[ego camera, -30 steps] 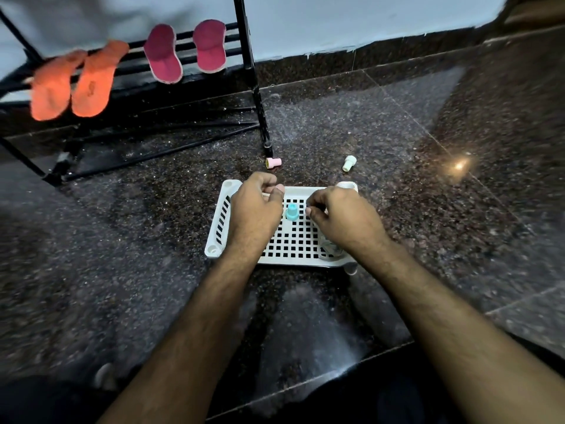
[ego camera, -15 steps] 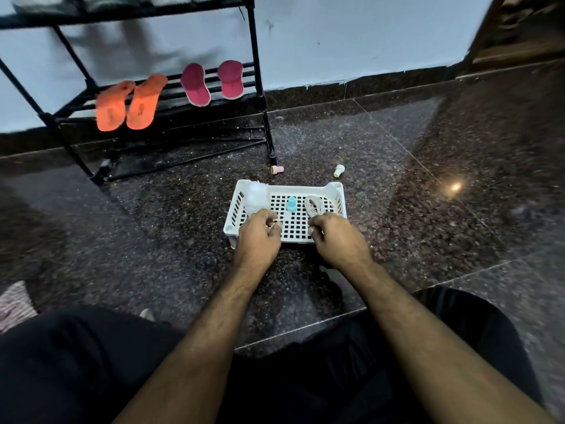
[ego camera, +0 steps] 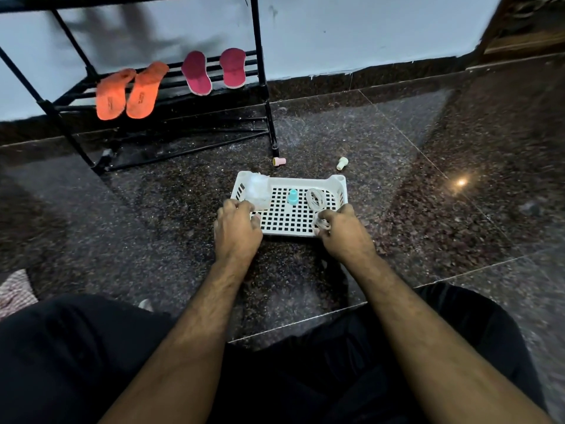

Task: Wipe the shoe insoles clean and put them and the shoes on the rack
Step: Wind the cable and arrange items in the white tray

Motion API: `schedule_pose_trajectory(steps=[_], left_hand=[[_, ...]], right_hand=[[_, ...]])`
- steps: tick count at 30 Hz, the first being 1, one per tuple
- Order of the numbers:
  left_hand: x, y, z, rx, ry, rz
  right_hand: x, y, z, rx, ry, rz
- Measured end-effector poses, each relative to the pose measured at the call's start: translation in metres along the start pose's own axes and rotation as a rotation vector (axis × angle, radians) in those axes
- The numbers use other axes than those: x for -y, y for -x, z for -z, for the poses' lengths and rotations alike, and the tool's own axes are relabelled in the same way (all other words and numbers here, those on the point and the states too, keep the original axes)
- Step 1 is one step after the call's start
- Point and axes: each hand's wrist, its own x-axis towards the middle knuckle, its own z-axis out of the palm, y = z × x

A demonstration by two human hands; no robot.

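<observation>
Two orange insoles [ego camera: 127,93] and two magenta insoles [ego camera: 214,71] lean side by side on the lower bars of the black rack [ego camera: 264,96]. In front of it on the floor stands a white perforated basket [ego camera: 337,182]. It holds a small teal cap [ego camera: 293,197], coils of white lace [ego camera: 315,198] and a clear plastic bag [ego camera: 258,189]. My left hand [ego camera: 238,232] curls over the basket's near left corner. My right hand [ego camera: 344,232] grips the near right corner, fingertips against a lace coil.
A pink cap [ego camera: 278,161] and a cream cap [ego camera: 342,163] lie on the dark granite floor between basket and rack. A checked cloth [ego camera: 13,292] shows at the left edge. My black-trousered legs [ego camera: 76,356] fill the foreground. A white wall stands behind the rack.
My head has pulled back and up, so more of the rack shows. Both hands slid from the basket's middle to its near rim. The basket stays near the two caps.
</observation>
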Motion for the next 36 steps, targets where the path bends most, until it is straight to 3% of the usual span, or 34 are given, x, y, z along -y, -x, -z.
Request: schedule_pose_trajectory(steps=[9,20,27,33,36], left_hand=[[-0.007,-0.004,-0.017,0.016,0.015,0.052],[-0.027,-0.045,-0.025,-0.066,0.093,-0.068],[-0.051,-0.111,-0.056,-0.053,0.167,-0.206],[-0.07,-0.181,-0.092,0.088,0.091,-0.241],[-0.073,-0.218,-0.105,0.175,0.053,-0.229]], right_hand=[[0.001,-0.012,-0.008,-0.011,0.02,0.042],[0.015,-0.06,-0.012,-0.175,-0.016,0.164],[-0.013,-0.13,0.005,-0.287,0.061,0.134],[-0.06,-0.202,0.009,-0.327,0.057,0.096],[-0.076,-0.233,0.012,-0.241,0.091,0.185]])
